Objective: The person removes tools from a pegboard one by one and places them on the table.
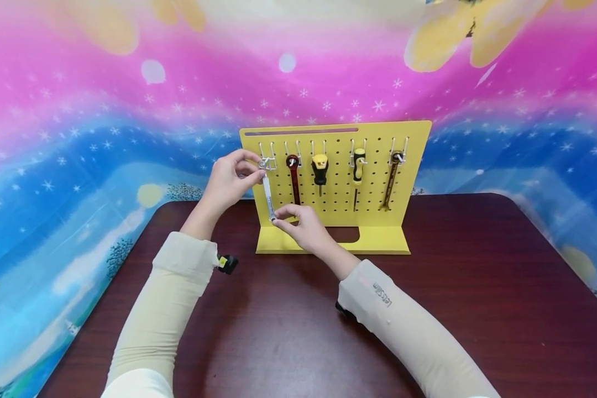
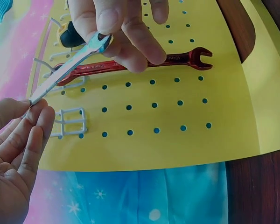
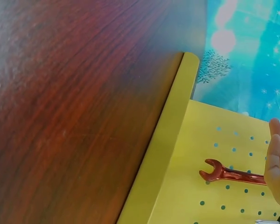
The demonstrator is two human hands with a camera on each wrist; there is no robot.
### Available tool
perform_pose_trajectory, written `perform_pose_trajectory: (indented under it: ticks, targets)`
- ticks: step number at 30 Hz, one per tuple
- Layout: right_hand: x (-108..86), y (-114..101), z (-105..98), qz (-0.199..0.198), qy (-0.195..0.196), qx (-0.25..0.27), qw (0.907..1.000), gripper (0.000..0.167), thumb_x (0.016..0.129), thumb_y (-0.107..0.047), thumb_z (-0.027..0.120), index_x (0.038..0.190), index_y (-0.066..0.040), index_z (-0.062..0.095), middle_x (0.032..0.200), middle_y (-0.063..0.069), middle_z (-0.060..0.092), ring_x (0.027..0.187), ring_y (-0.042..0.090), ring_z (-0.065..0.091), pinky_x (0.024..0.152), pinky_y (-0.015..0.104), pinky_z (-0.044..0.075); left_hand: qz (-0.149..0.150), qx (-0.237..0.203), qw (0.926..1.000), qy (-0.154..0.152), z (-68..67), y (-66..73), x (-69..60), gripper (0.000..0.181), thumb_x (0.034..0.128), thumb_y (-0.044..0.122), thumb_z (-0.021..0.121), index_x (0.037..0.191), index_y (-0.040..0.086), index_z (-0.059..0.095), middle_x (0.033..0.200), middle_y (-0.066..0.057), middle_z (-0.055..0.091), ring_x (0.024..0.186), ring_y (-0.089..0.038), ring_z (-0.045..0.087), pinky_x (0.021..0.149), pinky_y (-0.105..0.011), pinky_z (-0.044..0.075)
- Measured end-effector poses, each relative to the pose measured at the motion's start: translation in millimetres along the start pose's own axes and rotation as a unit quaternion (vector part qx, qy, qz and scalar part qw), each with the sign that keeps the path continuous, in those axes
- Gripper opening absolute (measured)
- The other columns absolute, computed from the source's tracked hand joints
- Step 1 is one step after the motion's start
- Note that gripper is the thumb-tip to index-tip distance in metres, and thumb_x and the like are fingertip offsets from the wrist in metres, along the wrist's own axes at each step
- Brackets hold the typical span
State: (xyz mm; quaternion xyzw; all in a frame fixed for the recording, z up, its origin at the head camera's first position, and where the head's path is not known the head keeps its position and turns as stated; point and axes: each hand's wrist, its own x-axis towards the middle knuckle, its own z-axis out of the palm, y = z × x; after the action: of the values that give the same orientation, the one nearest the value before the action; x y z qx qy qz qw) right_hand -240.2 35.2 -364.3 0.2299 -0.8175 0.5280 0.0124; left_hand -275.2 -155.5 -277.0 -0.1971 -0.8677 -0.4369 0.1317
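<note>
A silver combination wrench (image 1: 268,193) slants down in front of the left end of the yellow pegboard (image 1: 373,190). My left hand (image 1: 231,178) pinches its upper ring end beside the leftmost white hook (image 1: 268,161). At the lower, open-jawed end, the thumb and fingers of my right hand (image 1: 303,225) grip the tool. In the left wrist view the silver wrench (image 2: 67,72) spans both hands, with the hook's wire frame (image 2: 73,122) close by. Behind it hangs a red wrench (image 1: 295,179); whether the ring sits over the hook cannot be told.
Further right on the board hang a yellow-and-black screwdriver (image 1: 320,168), a second screwdriver (image 1: 359,166) and a dark bronze-coloured wrench (image 1: 392,179). The board stands on a dark reddish-brown table (image 1: 278,320) before a colourful printed cloth (image 1: 204,83).
</note>
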Motion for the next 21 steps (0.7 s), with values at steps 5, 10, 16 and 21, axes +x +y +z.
perform_pose_trajectory:
  ticks: [5, 10, 16, 21]
  targets:
    - [-3.2, -1.3, -1.6, -0.013, -0.003, 0.000, 0.9999, 0.015, 0.095, -0.014, 0.067, 0.105, -0.004, 0.072, 0.108, 0.012, 0.074, 0.105, 0.025, 0.068, 0.083, 0.031, 0.061, 0.000, -0.006, 0.9999, -0.009, -1.1, 2.5, -2.0, 0.026, 0.0941, 0.018, 0.069, 0.116, 0.006, 0.063, 0.092, -0.012, 0.076, 0.086, -0.026, 0.070, 0.081, -0.035, 0.053]
    - [-7.7, -4.0, -3.7, -0.018, -0.012, 0.003, 0.9998, 0.014, 0.095, -0.014, 0.067, 0.104, -0.005, 0.072, 0.105, 0.011, 0.073, 0.103, 0.023, 0.068, 0.083, 0.030, 0.061, 0.006, -0.010, 0.9998, -0.016, -1.3, 2.4, -4.0, 0.026, 0.0947, 0.018, 0.069, 0.117, 0.006, 0.063, 0.092, -0.012, 0.076, 0.085, -0.025, 0.071, 0.084, -0.038, 0.055]
    - [-13.1, -7.7, -4.2, -0.030, -0.032, 0.000, 0.9990, 0.012, 0.094, -0.014, 0.069, 0.102, -0.006, 0.072, 0.101, 0.009, 0.073, 0.098, 0.019, 0.067, 0.082, 0.029, 0.061, 0.007, -0.022, 0.9995, -0.021, -2.6, 2.6, -10.2, 0.023, 0.0934, 0.017, 0.070, 0.114, 0.009, 0.064, 0.088, -0.008, 0.076, 0.084, -0.021, 0.071, 0.083, -0.035, 0.056]
    - [-16.8, -9.3, -0.7, -0.040, -0.048, -0.003, 0.9980, 0.011, 0.093, -0.013, 0.070, 0.099, -0.005, 0.073, 0.097, 0.009, 0.072, 0.094, 0.018, 0.066, 0.081, 0.032, 0.061, 0.004, -0.033, 0.9986, -0.041, -4.4, 3.2, -16.4, 0.024, 0.0936, 0.018, 0.070, 0.115, 0.007, 0.064, 0.089, -0.010, 0.076, 0.087, -0.020, 0.069, 0.082, -0.033, 0.053]
